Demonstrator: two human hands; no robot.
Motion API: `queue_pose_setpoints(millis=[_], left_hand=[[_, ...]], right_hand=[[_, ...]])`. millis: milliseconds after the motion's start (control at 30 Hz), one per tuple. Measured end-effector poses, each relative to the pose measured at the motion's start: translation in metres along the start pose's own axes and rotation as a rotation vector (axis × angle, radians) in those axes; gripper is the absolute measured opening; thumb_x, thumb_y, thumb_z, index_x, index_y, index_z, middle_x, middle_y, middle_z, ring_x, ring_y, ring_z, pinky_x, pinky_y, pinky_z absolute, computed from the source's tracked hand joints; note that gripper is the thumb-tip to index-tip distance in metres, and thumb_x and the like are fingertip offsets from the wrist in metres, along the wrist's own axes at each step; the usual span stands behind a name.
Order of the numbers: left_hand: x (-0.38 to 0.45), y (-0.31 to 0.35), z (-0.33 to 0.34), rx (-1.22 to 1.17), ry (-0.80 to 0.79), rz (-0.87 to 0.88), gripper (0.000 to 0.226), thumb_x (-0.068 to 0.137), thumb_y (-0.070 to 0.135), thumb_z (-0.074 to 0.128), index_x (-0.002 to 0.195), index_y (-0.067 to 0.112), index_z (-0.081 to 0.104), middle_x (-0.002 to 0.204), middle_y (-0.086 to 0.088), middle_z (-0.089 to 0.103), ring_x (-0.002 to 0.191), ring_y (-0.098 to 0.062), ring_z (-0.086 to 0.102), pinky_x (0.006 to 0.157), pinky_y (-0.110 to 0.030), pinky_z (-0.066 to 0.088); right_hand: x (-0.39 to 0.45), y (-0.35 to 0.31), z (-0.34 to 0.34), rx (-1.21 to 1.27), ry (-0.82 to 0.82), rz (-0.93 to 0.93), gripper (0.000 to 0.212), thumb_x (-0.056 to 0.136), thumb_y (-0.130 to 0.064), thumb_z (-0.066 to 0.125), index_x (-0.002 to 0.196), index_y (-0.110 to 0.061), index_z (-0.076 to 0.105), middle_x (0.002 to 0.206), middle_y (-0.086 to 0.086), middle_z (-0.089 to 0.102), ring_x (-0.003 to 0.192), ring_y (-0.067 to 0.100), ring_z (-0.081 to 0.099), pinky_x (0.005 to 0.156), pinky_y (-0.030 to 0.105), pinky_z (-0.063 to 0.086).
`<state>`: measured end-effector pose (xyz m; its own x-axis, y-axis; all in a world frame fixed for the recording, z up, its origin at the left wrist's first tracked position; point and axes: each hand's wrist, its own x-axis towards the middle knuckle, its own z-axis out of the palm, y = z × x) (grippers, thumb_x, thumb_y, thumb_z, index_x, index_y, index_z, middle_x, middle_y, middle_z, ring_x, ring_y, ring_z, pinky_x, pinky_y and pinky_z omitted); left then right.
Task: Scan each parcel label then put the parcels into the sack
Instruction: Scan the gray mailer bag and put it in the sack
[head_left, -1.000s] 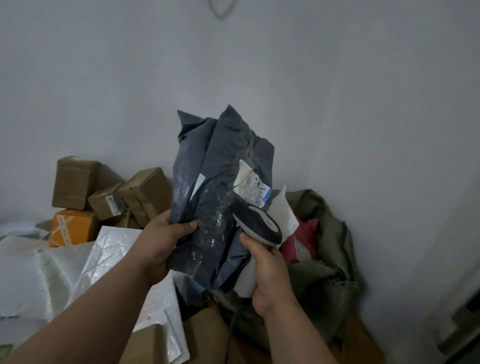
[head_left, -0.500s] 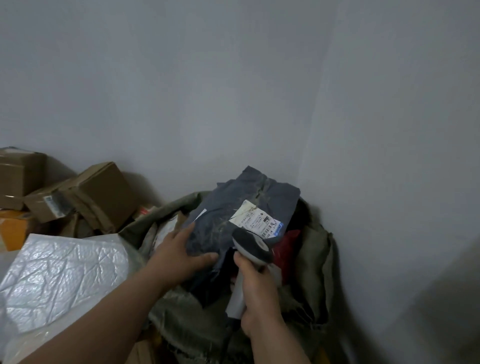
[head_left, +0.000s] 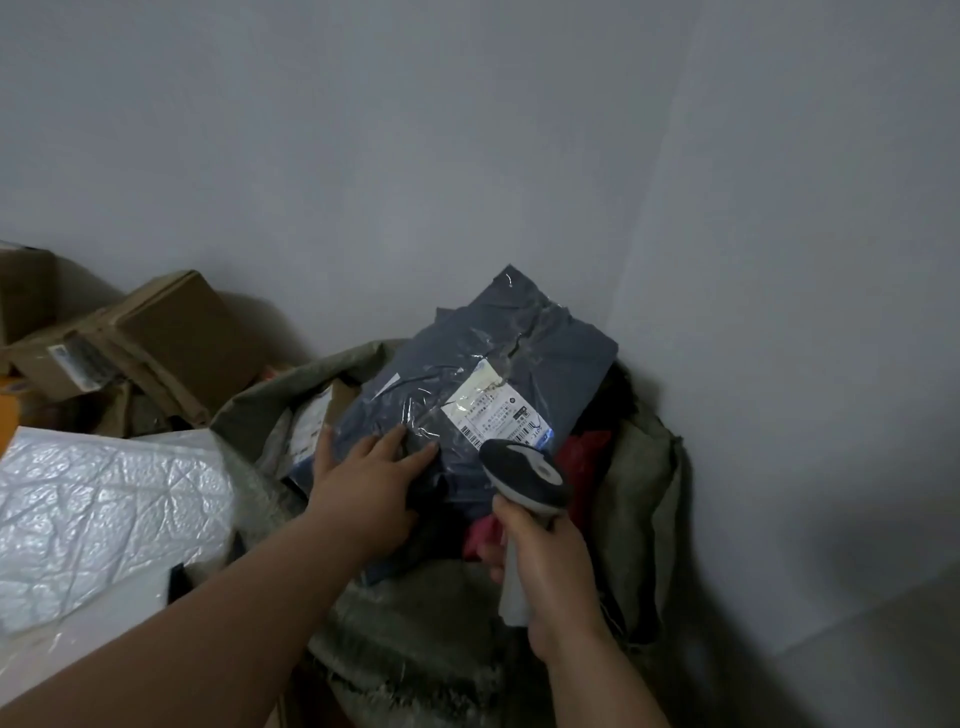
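Observation:
A dark grey plastic parcel (head_left: 519, 353) with a white label (head_left: 496, 413) lies face up on top of the olive-green sack (head_left: 649, 499) in the corner. My left hand (head_left: 363, 478) rests flat on the parcel's near left part with fingers spread. My right hand (head_left: 550, 582) grips the handle of a barcode scanner (head_left: 522, 478), whose dark head sits just below the label. Red and white parcels show inside the sack under the grey one.
A large white crinkled plastic parcel (head_left: 104, 514) lies at the left. Brown cardboard boxes (head_left: 176, 332) are piled behind it against the grey wall (head_left: 467, 156). An orange box edge (head_left: 10, 421) shows at far left.
The grey parcel came down from upright in front of me onto the sack. My left hand went from gripping its edge to lying flat on it. The scanner stays in my right hand.

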<state>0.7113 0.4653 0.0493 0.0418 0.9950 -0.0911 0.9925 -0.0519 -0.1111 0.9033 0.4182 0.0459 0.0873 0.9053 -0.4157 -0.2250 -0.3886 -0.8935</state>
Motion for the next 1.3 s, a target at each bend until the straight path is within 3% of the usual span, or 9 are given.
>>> queue_pose_setpoints(millis=[300,433,533,700,867,967,1067,1167,1300], left_hand=[[0.004,-0.013,0.027,-0.028,0.066,-0.073,0.090,0.080,0.068,0.058,0.150,0.056,0.003,0.165,0.003,0.007,0.147,-0.026,0.012,0.110,-0.054,0.012],[-0.003,-0.009,0.035,-0.079,0.075,-0.037,0.086,0.087,0.067,0.049,0.143,0.063,-0.016,0.166,0.003,0.002,0.147,-0.028,0.015,0.111,-0.051,0.016],[-0.012,-0.006,0.035,-0.129,0.015,0.023,0.085,0.079,0.084,0.037,0.136,0.069,-0.024,0.167,0.002,-0.007,0.152,-0.030,0.008,0.115,-0.056,0.011],[-0.024,-0.003,0.022,-0.118,-0.186,0.050,0.083,0.070,0.096,0.014,0.146,0.063,0.019,0.167,0.003,-0.012,0.153,-0.030,-0.002,0.117,-0.061,-0.003],[-0.038,-0.007,-0.001,-0.201,-0.343,0.139,0.124,0.043,0.102,-0.019,0.141,0.057,0.041,0.168,0.006,0.001,0.153,-0.027,0.003,0.114,-0.063,-0.011],[-0.062,-0.010,0.000,-0.259,-0.284,0.281,0.109,0.057,0.104,0.004,0.150,0.051,0.026,0.167,0.008,0.005,0.153,-0.024,0.006,0.118,-0.062,-0.003],[-0.081,-0.018,0.002,-0.273,-0.132,0.370,0.057,0.089,0.065,0.049,0.142,0.044,0.049,0.157,0.009,0.032,0.143,-0.020,0.031,0.118,-0.044,0.021],[-0.087,-0.031,-0.021,-0.443,0.036,0.398,0.032,0.096,0.031,0.056,0.125,0.030,0.068,0.135,0.007,0.052,0.126,-0.017,0.046,0.106,-0.030,0.037],[-0.107,-0.030,-0.045,-0.447,0.377,0.497,0.044,0.093,0.036,0.050,0.136,0.034,0.060,0.135,-0.001,0.054,0.121,-0.025,0.046,0.104,-0.036,0.032]], right_hand=[[-0.007,0.030,-0.018,-0.090,-0.142,0.002,0.024,0.088,-0.032,0.075,0.098,-0.045,0.058,0.101,-0.021,0.065,0.074,-0.002,0.072,0.059,0.015,0.054],[-0.003,0.039,-0.017,-0.101,-0.088,-0.052,0.033,0.087,-0.035,0.076,0.116,-0.042,0.060,0.114,-0.020,0.064,0.109,0.009,0.065,0.095,0.031,0.054],[-0.006,0.033,-0.020,-0.011,-0.002,-0.104,0.027,0.088,-0.031,0.074,0.111,-0.040,0.064,0.104,-0.013,0.069,0.096,0.013,0.070,0.066,0.023,0.059],[-0.030,0.002,-0.016,0.039,0.117,-0.352,0.019,0.084,-0.036,0.076,0.102,-0.040,0.074,0.096,-0.014,0.077,0.089,0.006,0.073,0.072,0.027,0.061],[-0.062,-0.012,-0.003,0.063,0.250,-0.528,0.062,0.071,-0.055,0.070,0.125,-0.023,0.068,0.124,-0.003,0.071,0.119,0.016,0.065,0.107,0.049,0.049],[-0.073,-0.013,0.007,0.090,0.253,-0.506,0.063,0.074,-0.048,0.071,0.131,-0.023,0.065,0.132,-0.001,0.067,0.125,0.018,0.061,0.110,0.047,0.046],[-0.084,-0.013,0.019,0.081,0.281,-0.540,0.068,0.069,-0.055,0.072,0.129,-0.023,0.066,0.129,-0.002,0.069,0.123,0.017,0.063,0.109,0.046,0.047],[-0.093,-0.014,0.027,0.026,0.369,-0.604,0.065,0.079,-0.051,0.072,0.136,-0.022,0.060,0.134,-0.011,0.063,0.126,0.012,0.059,0.111,0.037,0.045],[-0.095,-0.003,0.025,-0.025,0.477,-0.523,0.057,0.090,-0.034,0.072,0.142,-0.020,0.053,0.131,-0.007,0.060,0.129,0.018,0.054,0.102,0.023,0.036]])
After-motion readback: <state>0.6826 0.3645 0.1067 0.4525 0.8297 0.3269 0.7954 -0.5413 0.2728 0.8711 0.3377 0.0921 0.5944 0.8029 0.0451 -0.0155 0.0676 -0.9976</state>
